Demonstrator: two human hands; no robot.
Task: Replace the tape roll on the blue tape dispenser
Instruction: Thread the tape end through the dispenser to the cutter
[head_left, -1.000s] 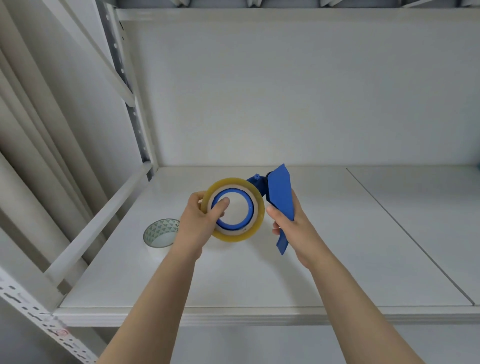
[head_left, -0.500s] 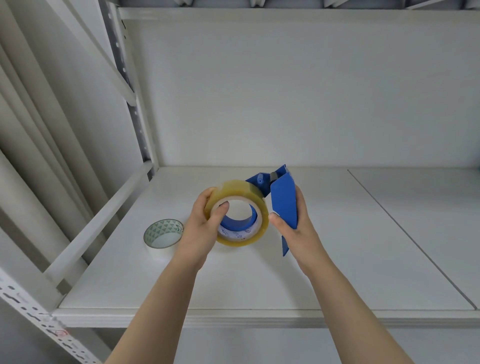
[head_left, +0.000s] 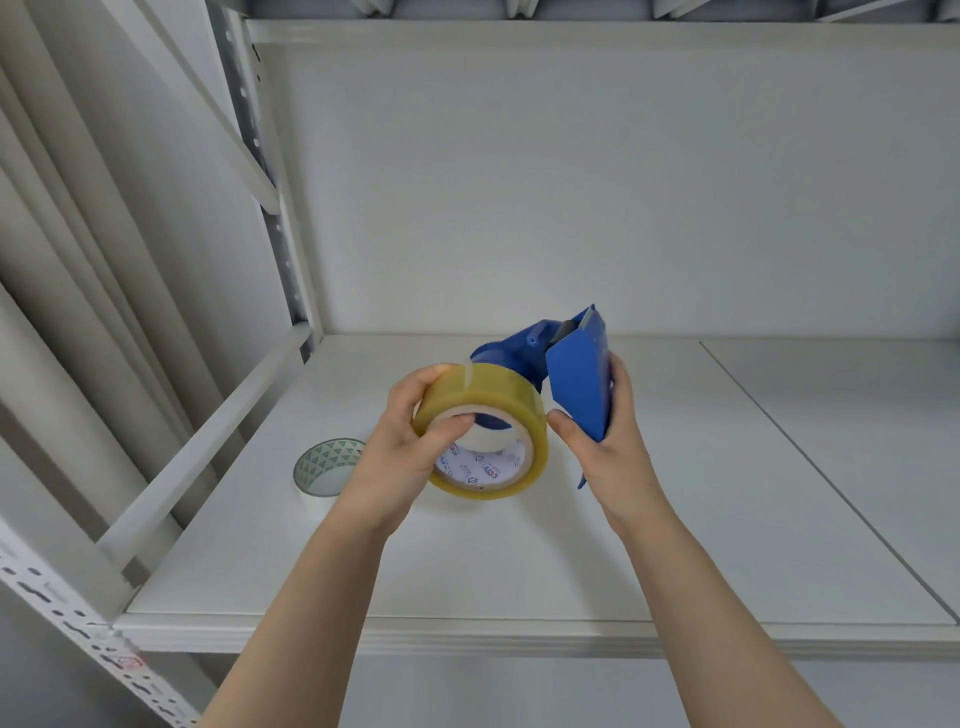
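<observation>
Above a white shelf (head_left: 675, 493), the left hand (head_left: 410, 457) grips a yellowish tape roll (head_left: 483, 431), thumb through its core, just left of the blue tape dispenser (head_left: 576, 384) clasped upright in the right hand (head_left: 608, 452). The roll's open core tilts toward the camera. Two rolls are visible: this one and a green-patterned roll (head_left: 327, 465) lying flat on the shelf; one dispenser.

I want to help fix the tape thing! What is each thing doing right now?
Yellow tape roll: in the air, tilted, gripped by the left hand.
Blue tape dispenser: held up by the right hand.
Patterned tape roll: lying flat on the shelf, untouched.
</observation>
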